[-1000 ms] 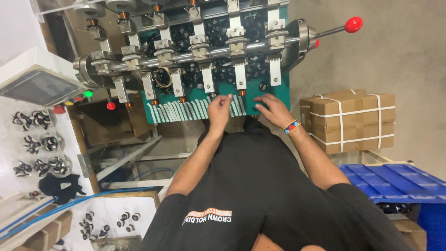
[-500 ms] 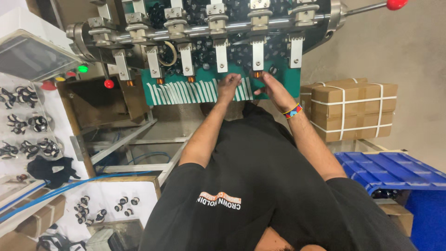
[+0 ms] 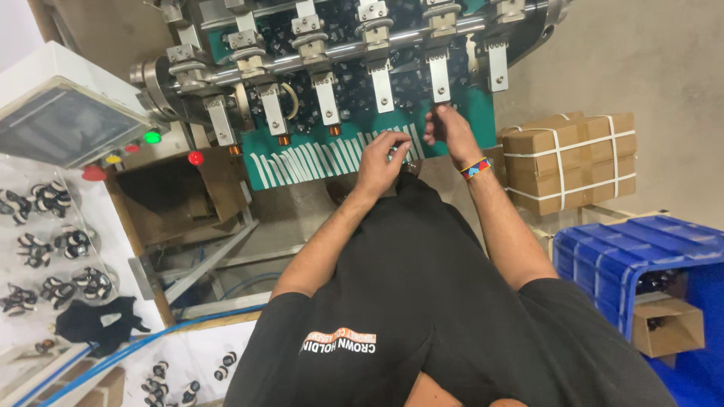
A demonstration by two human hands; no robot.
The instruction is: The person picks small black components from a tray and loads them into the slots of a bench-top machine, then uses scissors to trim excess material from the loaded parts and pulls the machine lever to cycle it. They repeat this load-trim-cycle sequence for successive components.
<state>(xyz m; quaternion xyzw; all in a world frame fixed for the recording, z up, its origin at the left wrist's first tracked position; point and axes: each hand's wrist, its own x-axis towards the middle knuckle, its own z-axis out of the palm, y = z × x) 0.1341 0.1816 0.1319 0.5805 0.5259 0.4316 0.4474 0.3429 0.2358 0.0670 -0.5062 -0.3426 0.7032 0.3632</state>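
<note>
Fingers of both hands are working at the front edge of a green machine plate.

Left hand [image 3: 383, 160] is curling its fingers together around a small dark part, hard to make out, just above the white slots [image 3: 324, 158]; right hand [image 3: 446, 130] is pinching something tiny under a metal press arm [image 3: 440, 74]. Strapped cardboard boxes [image 3: 569, 154] are sitting to the right, a blue crate [image 3: 633, 256] nearer.
</note>
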